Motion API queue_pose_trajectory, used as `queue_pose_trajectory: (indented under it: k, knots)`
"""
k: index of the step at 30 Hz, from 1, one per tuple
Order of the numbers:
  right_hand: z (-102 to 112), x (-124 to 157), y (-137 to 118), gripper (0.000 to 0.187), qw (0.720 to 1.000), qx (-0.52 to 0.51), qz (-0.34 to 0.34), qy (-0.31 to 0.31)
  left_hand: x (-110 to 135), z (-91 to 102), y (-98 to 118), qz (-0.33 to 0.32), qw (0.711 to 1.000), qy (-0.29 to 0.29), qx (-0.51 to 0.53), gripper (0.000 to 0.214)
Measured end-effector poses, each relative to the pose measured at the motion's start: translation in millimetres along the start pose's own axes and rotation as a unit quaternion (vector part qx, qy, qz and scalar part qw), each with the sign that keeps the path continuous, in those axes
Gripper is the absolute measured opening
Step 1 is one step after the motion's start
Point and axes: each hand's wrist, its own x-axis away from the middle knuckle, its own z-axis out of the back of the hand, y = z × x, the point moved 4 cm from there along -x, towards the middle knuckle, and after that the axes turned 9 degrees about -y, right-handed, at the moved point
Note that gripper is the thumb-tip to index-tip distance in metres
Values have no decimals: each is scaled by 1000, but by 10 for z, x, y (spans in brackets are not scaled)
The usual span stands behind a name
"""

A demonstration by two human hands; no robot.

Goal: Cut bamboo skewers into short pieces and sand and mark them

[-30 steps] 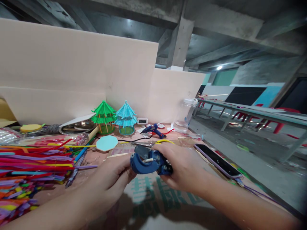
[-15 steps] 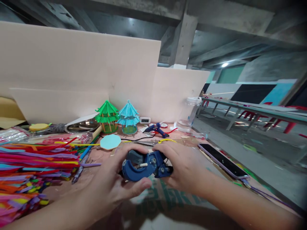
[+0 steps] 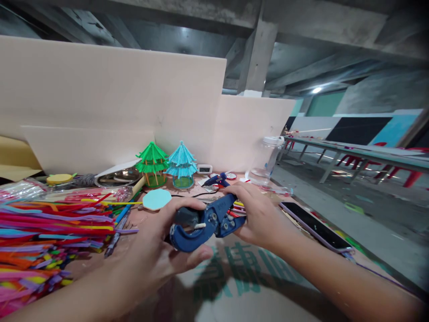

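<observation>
A blue pipe cutter [image 3: 197, 233] is held in front of me over the worktop. My left hand [image 3: 167, 243] is closed round its curved jaw end, thumb below and fingers behind. With my right hand [image 3: 258, 212] I grip its two handles, which stand spread apart. The pale end of a thin stick [image 3: 200, 226] pokes out inside the jaw; the rest of it is hidden. Beyond my hands lie a light-blue octagonal disc [image 3: 157, 199] and a blue glue gun [image 3: 216, 180]. Two small tiered pavilions, one green [image 3: 152, 163] and one light blue [image 3: 181, 163], stand behind them.
Colourful pipe cleaners [image 3: 50, 237] are heaped at the left. A phone [image 3: 315, 226] lies on the right, near the table edge. A clear bottle [image 3: 266, 158] and a small digital clock [image 3: 204, 169] stand before white boards [image 3: 117, 89].
The pipe cutter's handles have spread wider, the upper one swinging up with my right hand. My left hand stays round the jaw end. The view has shifted slightly.
</observation>
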Motion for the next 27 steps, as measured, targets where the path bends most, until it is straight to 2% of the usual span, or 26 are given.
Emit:
queue_pose_trajectory:
  k: [3, 6, 9, 12, 15, 19, 27]
  knots:
    - [-18, 14, 28, 30, 1000, 1, 17, 5, 8, -18, 6, 1, 1000, -10, 11, 41]
    - [-38, 24, 72, 24, 1000, 4, 22, 3, 7, -39, -31, 9, 999, -26, 35, 56]
    - [-45, 27, 140, 19, 1000, 5, 15, 14, 1, -59, -150, 55, 996, -36, 54, 66]
    - [-58, 28, 203, 21, 1000, 14, 5, 19, -7, -69, -279, 84, 995, -45, 29, 47]
    - [-81, 28, 237, 18, 1000, 23, -9, 6, -25, -60, -334, 68, 996, -42, -47, 29]
    - [-120, 22, 258, 11, 999, 27, -30, -23, -48, -60, -318, 58, 991, -33, -120, 27]
    - [-178, 66, 328, 2, 998, 48, -25, -30, -53, -70, -344, 83, 987, -12, -139, 27]
